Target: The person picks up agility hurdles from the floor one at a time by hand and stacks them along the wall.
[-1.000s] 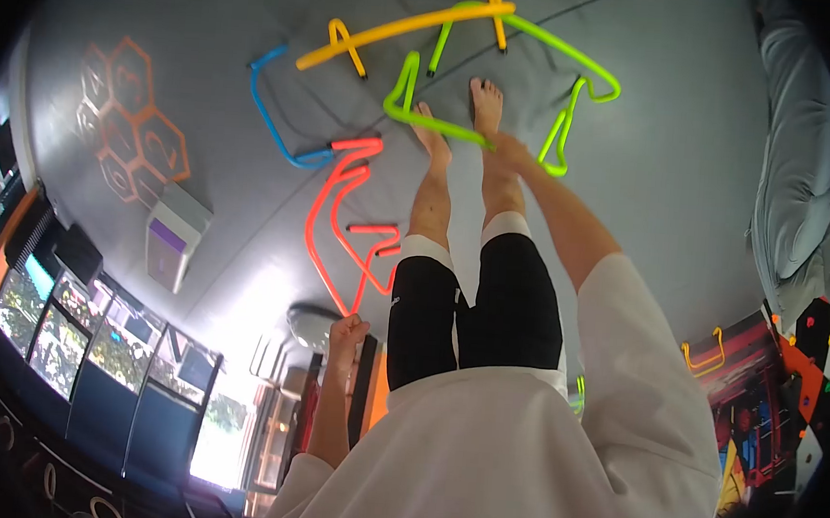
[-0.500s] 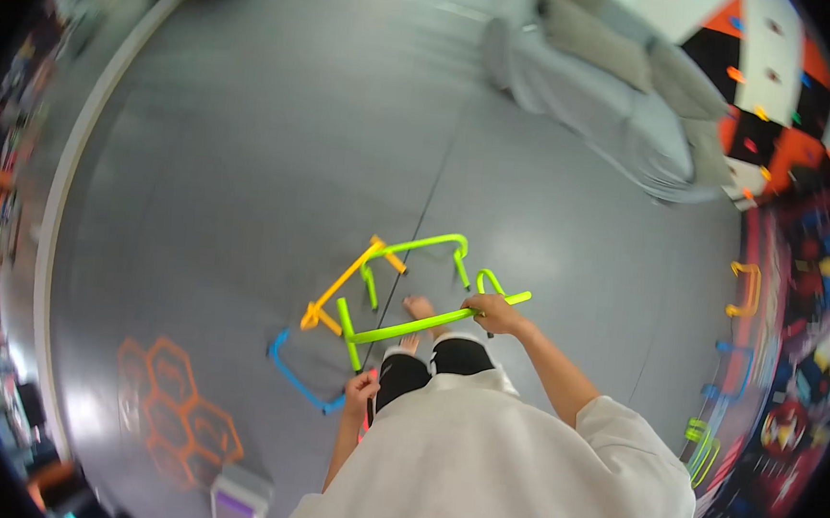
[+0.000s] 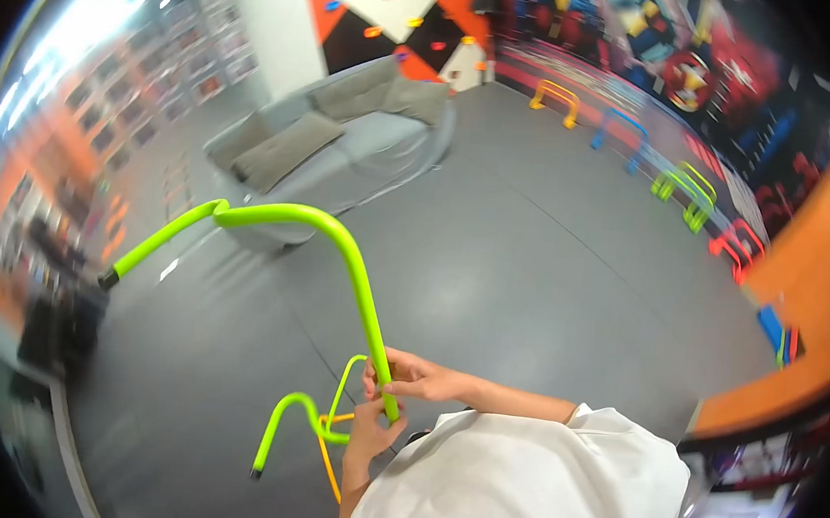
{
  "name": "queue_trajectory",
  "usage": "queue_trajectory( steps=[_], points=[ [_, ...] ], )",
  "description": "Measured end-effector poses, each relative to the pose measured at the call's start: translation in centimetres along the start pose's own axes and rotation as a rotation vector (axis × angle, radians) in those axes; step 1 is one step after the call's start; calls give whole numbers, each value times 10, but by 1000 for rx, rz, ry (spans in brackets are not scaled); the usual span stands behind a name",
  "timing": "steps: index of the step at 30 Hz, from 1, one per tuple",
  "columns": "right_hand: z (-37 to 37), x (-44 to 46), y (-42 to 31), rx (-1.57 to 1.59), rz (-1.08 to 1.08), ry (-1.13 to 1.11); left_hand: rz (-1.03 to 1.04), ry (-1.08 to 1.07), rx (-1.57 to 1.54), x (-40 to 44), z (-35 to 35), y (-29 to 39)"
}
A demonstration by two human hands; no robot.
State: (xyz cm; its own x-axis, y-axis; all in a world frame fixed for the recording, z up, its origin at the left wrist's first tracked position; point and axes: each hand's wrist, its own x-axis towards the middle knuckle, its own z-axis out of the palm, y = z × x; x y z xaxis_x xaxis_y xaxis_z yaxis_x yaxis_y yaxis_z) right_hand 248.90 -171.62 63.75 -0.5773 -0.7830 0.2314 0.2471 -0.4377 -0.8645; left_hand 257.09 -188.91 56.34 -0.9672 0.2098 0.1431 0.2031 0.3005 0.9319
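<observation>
A bright green tube hurdle [image 3: 339, 237] is raised in front of my body, its bent end with a black cap reaching to the left. My right hand [image 3: 418, 376] is wrapped round the lower part of its bar. Just below it, my left hand [image 3: 373, 431] also grips the green tube near its lower bend. Beneath the hands, another green hurdle [image 3: 301, 401] and part of a yellow hurdle [image 3: 328, 460] show, partly hidden by my left hand and arm.
A grey sofa [image 3: 365, 150] stands ahead. Along the mural wall at right are a yellow hurdle [image 3: 558, 94], a blue hurdle [image 3: 622, 127], green hurdles [image 3: 686, 189] and a red hurdle [image 3: 741, 245]. An orange panel [image 3: 803, 286] stands at far right.
The view has swung from the floor toward the sofa and mural wall. The green hurdle has been lifted off the floor, and my left hand has come to hold it beside my right.
</observation>
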Motion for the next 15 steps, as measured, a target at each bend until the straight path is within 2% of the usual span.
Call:
queue_trajectory(
  steps=[1,3,4,7,9,11,13,14,15],
  points=[
    [-5,-9,-10,28,-43,0,-54,-101,36,8,6,8],
    [-26,-35,-33,23,-157,158,-173,-280,125,17,20,20],
    [-41,-54,-48,40,-207,232,-133,-363,209,29,31,28],
    [-95,-113,-95,189,-452,508,86,-343,580,75,70,71],
    [-135,-168,-139,139,-701,794,202,-256,684,116,92,72],
    [-184,-246,-173,31,-659,1180,357,-113,815,164,115,72],
    [-187,-304,-192,-135,-459,1369,480,-18,719,209,149,78],
    [-212,-354,-182,-204,-302,1402,539,28,664,230,170,81],
    [-223,-386,-179,-269,-142,1433,546,-21,619,248,192,81]
  ],
)
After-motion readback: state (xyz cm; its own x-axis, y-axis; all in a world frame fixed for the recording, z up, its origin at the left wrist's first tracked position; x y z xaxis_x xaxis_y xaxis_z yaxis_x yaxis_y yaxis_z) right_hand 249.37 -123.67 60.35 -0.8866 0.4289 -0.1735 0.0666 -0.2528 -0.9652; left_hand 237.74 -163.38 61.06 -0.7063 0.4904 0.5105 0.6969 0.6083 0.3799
